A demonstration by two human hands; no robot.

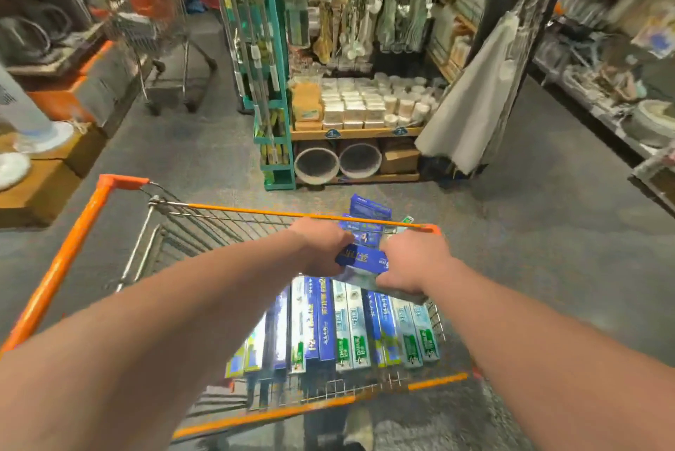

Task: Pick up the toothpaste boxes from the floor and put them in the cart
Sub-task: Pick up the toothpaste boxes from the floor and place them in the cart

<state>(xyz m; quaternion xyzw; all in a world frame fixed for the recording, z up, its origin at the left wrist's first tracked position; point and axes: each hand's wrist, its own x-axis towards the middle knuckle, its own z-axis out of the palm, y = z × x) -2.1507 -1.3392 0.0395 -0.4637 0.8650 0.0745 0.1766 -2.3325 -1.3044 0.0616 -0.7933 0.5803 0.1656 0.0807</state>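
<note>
An orange-rimmed wire cart (65, 257) stands right in front of me. Several blue, white and green toothpaste boxes (328, 326) lie side by side in its right half. Over the cart, my left hand (321, 246) and my right hand (412, 260) together grip a bundle of blue toothpaste boxes (361, 259) from either end. Beyond the cart's far rim, a few more blue toothpaste boxes (369, 207) lie on the grey floor.
A second wire cart (153, 12) stands at the back left beside low shelves. Straight ahead is a teal rack (277, 85) and a shelf of white cups (365, 103). Shelving lines the right side. A grey cloth (471, 96) hangs down by a pillar.
</note>
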